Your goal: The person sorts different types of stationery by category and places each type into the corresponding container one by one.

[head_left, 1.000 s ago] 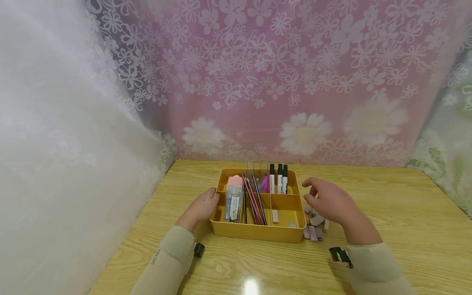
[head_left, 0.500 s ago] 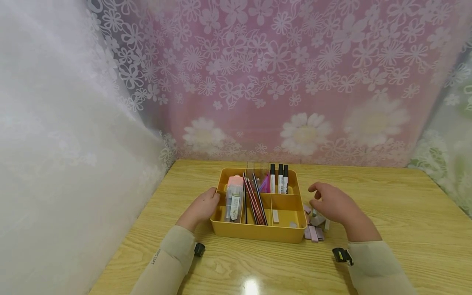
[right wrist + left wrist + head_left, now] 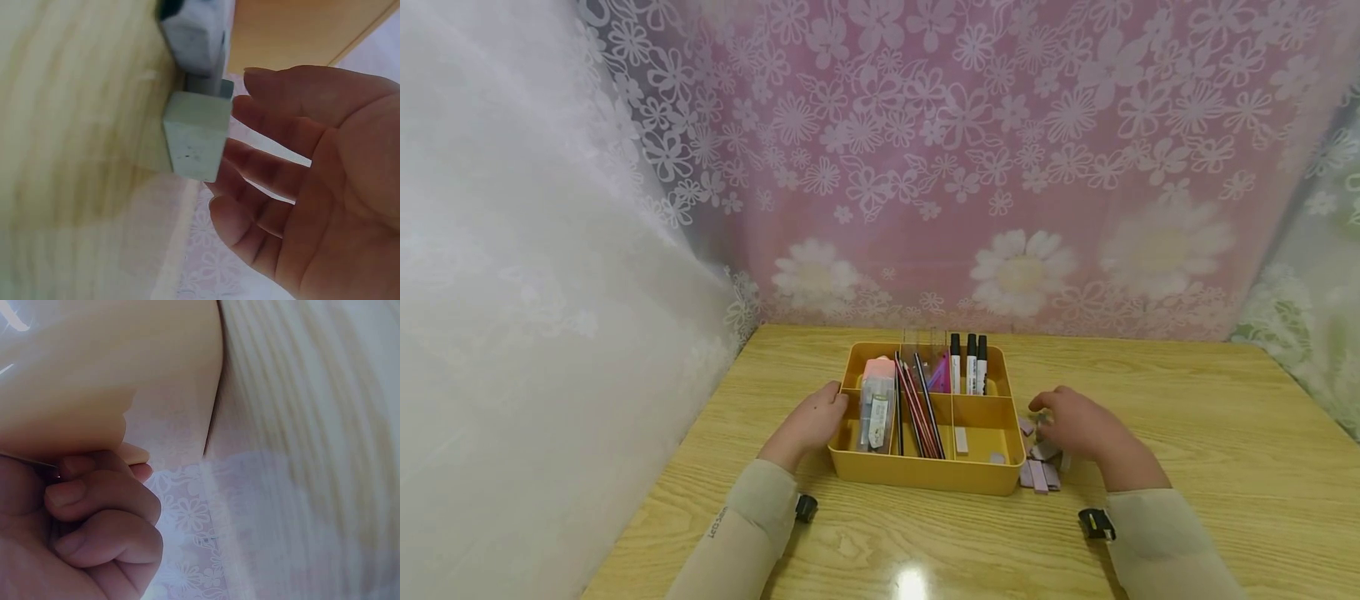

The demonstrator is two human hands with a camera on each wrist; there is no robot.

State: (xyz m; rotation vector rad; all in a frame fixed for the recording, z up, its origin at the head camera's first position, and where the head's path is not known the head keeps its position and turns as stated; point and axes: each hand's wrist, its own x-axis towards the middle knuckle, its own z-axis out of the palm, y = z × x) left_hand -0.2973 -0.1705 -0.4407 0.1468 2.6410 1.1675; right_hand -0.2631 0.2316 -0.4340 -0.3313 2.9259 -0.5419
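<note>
A yellow divided box [image 3: 925,473] sits on the table, holding several pencils [image 3: 922,417], markers [image 3: 972,367], a clear case with a pink top [image 3: 877,404] and a white eraser [image 3: 961,440]. My left hand [image 3: 811,419] pinches its left rim; in the left wrist view the fingers [image 3: 115,497] curl against the box wall. My right hand [image 3: 1078,423] is over loose erasers [image 3: 1039,477] beside the box's right side. In the right wrist view its fingers are loosely bent behind a pale green block-shaped eraser [image 3: 197,137], and nothing is gripped.
A purple set square [image 3: 940,375] and a clear ruler [image 3: 917,337] stand in the box's back middle compartment. A small greyish piece [image 3: 997,458] lies in the front right compartment. Flowered curtain [image 3: 1000,167] rises behind the wooden table [image 3: 1210,417].
The right hand has drawn slightly right, away from the box, and lowered to the erasers. The left hand stays at the rim.
</note>
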